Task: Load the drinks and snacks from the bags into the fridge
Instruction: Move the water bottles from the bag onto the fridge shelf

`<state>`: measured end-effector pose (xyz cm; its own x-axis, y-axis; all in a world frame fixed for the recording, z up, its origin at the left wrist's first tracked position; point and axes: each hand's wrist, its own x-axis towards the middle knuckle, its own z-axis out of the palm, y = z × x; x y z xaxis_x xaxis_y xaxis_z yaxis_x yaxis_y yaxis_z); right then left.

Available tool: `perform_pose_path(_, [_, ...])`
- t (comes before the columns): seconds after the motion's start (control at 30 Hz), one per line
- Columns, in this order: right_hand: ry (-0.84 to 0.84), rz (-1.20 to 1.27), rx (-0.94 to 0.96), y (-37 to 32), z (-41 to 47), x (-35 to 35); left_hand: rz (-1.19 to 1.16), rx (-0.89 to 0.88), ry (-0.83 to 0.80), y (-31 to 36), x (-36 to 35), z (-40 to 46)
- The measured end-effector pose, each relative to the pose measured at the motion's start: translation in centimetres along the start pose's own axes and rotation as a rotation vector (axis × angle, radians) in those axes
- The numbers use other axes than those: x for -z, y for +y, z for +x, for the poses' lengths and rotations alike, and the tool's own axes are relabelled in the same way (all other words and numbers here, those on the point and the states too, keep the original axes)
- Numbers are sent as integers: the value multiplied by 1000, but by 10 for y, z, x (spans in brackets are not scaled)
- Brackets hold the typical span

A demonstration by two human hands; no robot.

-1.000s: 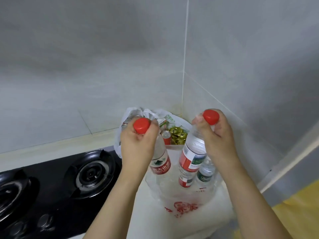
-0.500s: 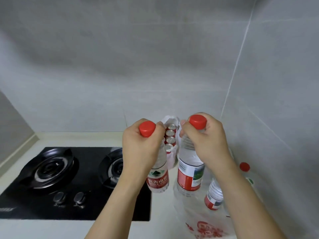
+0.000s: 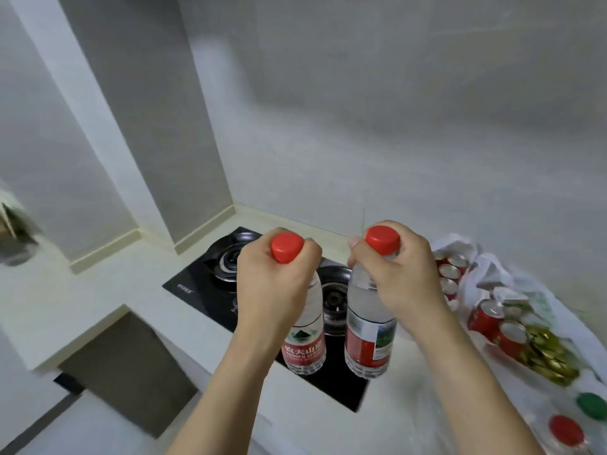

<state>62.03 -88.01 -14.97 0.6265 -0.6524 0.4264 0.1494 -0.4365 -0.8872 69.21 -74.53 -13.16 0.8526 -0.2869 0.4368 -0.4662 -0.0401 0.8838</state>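
Note:
My left hand [image 3: 274,287] grips the neck of a clear water bottle [image 3: 304,343] with a red cap and red label. My right hand [image 3: 399,277] grips the neck of a second, slightly larger water bottle [image 3: 369,339], also red-capped. Both bottles hang upright in the air over the counter's edge and the stove. At the right, a white plastic bag [image 3: 486,280] lies open on the counter with red drink cans [image 3: 489,316] and gold-wrapped snacks [image 3: 545,353] inside. Two more bottle caps, one green [image 3: 593,405] and one red [image 3: 566,431], show at the lower right.
A black gas stove [image 3: 216,287] with two burners is set into the white counter [image 3: 98,290] behind the bottles. Grey tiled walls meet in a corner at the back left. A dark opening [image 3: 124,366] lies below the counter at the lower left.
The view has swung left, away from the bags. Both hands carry their bottles leftward, so the bottles now hang over the stove and the bags sit at the right edge.

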Motion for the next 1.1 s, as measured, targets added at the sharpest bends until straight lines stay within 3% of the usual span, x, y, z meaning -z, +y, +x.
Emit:
perform_pose_path(0.53, [-440,205,104,-70,-45,-190,237,-7,390,-25,208,-16])
perform_pose_path(1.1, [-1028,437,194,-125,-107,-337,511,154,838,-27,328,-78])
